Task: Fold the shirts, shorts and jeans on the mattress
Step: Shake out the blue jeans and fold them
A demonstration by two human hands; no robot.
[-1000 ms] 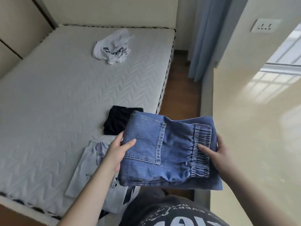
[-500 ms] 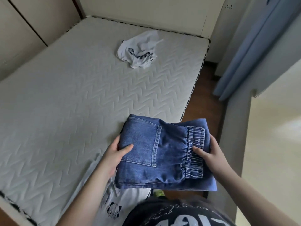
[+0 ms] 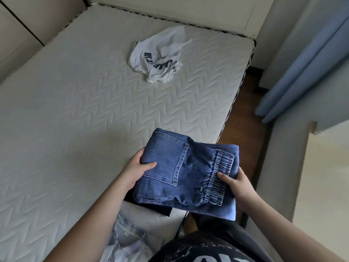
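Gripping opposite ends, the folded jeans (image 3: 181,173) are held by both hands (image 3: 135,172) (image 3: 238,183), keeping folds intact above the mattress (image 3: 75,110).

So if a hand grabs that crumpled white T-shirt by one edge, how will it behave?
The white T-shirt lies in soft, bunched creases, so it will likely hang limp and unfurl. It looks thin, probably light. On the quilted mattress, pushing it would probably bunch it rather than slide it.
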